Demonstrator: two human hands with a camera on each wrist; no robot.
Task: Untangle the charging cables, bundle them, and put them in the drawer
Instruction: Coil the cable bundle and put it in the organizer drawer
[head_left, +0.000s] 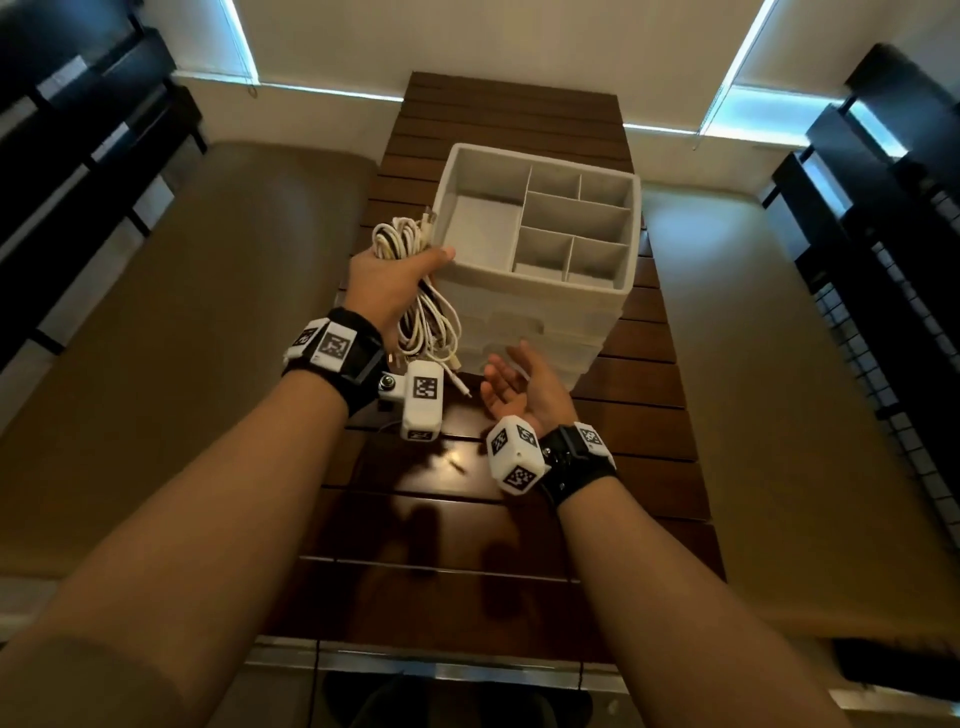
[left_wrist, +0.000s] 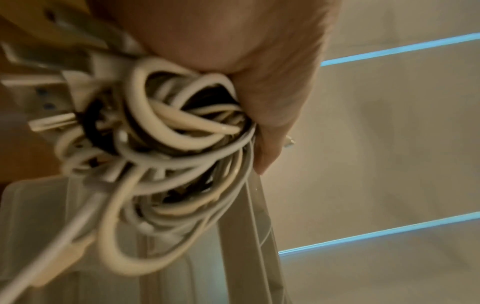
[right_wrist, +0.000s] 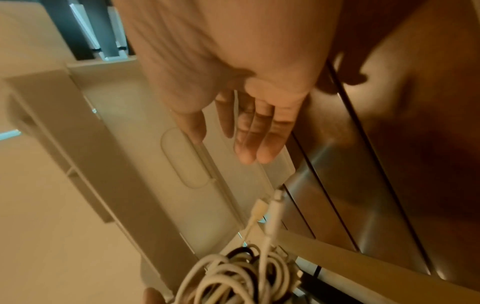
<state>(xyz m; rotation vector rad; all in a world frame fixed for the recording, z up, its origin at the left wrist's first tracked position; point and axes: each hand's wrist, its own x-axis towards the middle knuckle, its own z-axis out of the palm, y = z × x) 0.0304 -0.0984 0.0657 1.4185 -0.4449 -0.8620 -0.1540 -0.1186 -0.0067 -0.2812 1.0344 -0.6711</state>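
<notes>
My left hand (head_left: 387, 283) grips a looped bundle of white and black charging cables (head_left: 415, 291) just left of the white organizer box (head_left: 540, 306). Loose cable ends with plugs hang down below my fist. The left wrist view shows the same coiled cable bundle (left_wrist: 166, 156) packed against my palm (left_wrist: 233, 41). My right hand (head_left: 511, 382) is open, palm up, fingers straight, in front of the box's lower drawer fronts. In the right wrist view my fingers (right_wrist: 257, 133) hover by a drawer front with an oval handle recess (right_wrist: 184, 160), and the cable bundle (right_wrist: 239, 275) hangs close by.
The organizer's top tray (head_left: 452, 171) has several divided compartments. It stands on a dark slatted wooden table (head_left: 467, 519). Beige cushioned seats (head_left: 182, 338) flank the table on both sides. Dark shelving (head_left: 883, 208) stands at the far right.
</notes>
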